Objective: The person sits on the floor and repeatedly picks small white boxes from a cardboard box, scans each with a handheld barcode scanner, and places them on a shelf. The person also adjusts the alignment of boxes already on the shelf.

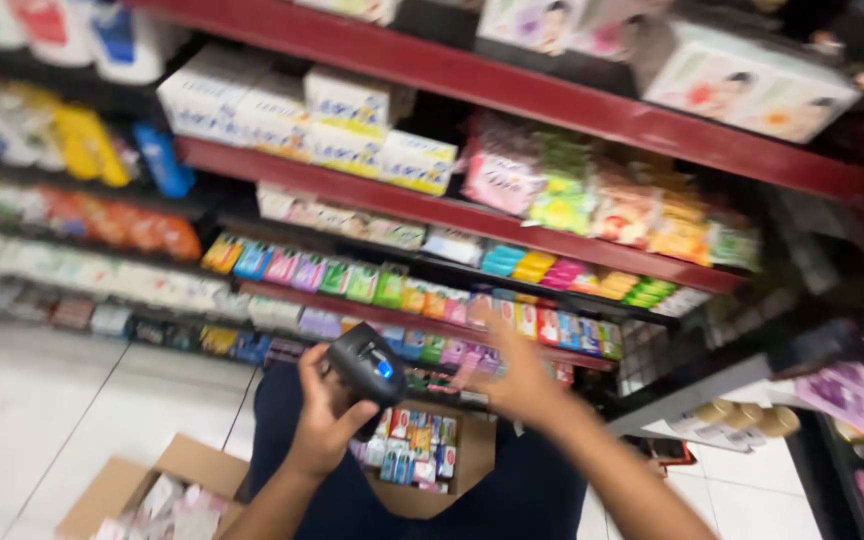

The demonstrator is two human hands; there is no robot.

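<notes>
Crowding both sides, red shelves (512,85) and floor carton (117,485).

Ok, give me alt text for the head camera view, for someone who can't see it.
A person's left hand holds a black handheld scanner while the right hand reaches toward red shop shelves stocked with colourful packets. An open cardboard box of small packets sits below the hands; the picture is motion-blurred.

Scanner (367,365) left — box (422,455) below shelves (432,210)

Bright, even indoor light; heavy motion blur smears the whole tilted view, with glare off the pale floor (42,400).
</notes>
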